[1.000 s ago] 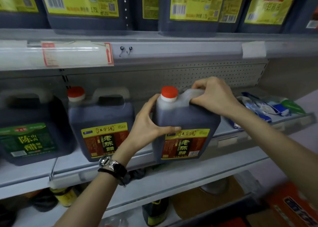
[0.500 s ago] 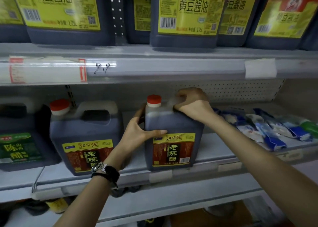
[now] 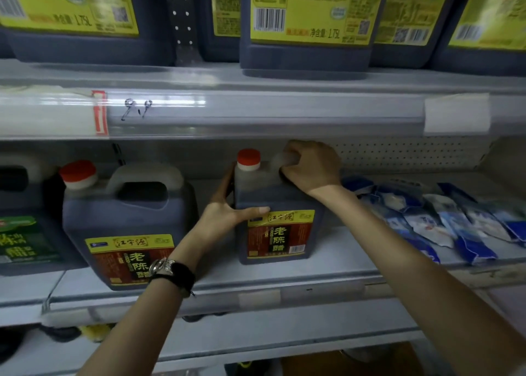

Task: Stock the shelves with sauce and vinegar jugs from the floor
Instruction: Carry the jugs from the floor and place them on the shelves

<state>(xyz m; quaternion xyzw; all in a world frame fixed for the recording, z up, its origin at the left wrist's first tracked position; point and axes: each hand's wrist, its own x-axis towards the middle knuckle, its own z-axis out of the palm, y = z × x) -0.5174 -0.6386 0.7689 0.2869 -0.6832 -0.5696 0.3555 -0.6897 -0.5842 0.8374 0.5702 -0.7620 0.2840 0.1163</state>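
Left of the left hand (image 3: 227, 216), a matching jug (image 3: 125, 219) stands on the shelf (image 3: 327, 273). Left hand clasps the vinegar jug (image 3: 280, 233) by its side, thumb across the front; right hand (image 3: 311, 170) grips its top handle. Step: seating jug on shelf, upright. Next, probably: square it, let go. Dark contents, red cap, yellow-red label outward.

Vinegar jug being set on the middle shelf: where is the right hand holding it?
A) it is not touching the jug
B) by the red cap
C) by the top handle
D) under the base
C: the right hand has its fingers curled round the handle on top of the vinegar jug, beside the red cap, while the left hand holds the jug's left edge.
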